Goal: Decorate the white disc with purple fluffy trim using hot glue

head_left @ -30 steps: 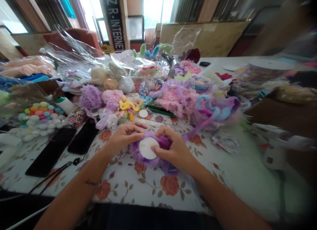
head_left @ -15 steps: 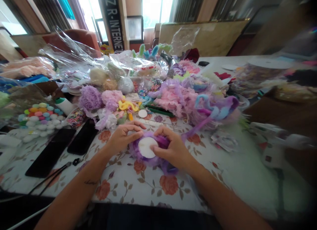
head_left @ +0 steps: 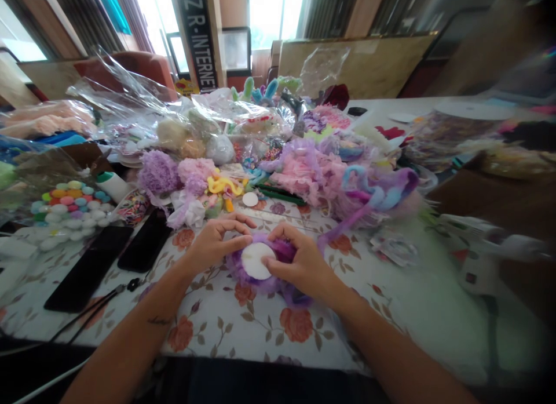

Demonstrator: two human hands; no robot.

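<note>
A white disc (head_left: 257, 261) ringed with fluffy purple material (head_left: 237, 270) lies on the flowered tablecloth (head_left: 217, 311) in front of me. My right hand (head_left: 299, 259) grips its right side, thumb on the disc and fingers curled into the purple fluff. At the upper left edge rests my left hand (head_left: 221, 239), fingers curved and apart from the thumb, whose tip touches the fluff. A purple strand runs from the right of the disc up to a fluffy pink, purple and blue heap (head_left: 313, 172).
Two black phones (head_left: 145, 241) and a black cord lie at the left, near colourful pompoms (head_left: 73, 204). A white glue gun (head_left: 475, 256) stands at the right. Clear plastic bags (head_left: 125, 97) and craft pieces cover the back. A small white disc (head_left: 250, 199) lies beyond my hands.
The white disc and its purple ring have shifted very slightly left, together with the fingers of my right hand. My left hand is nearly unchanged.
</note>
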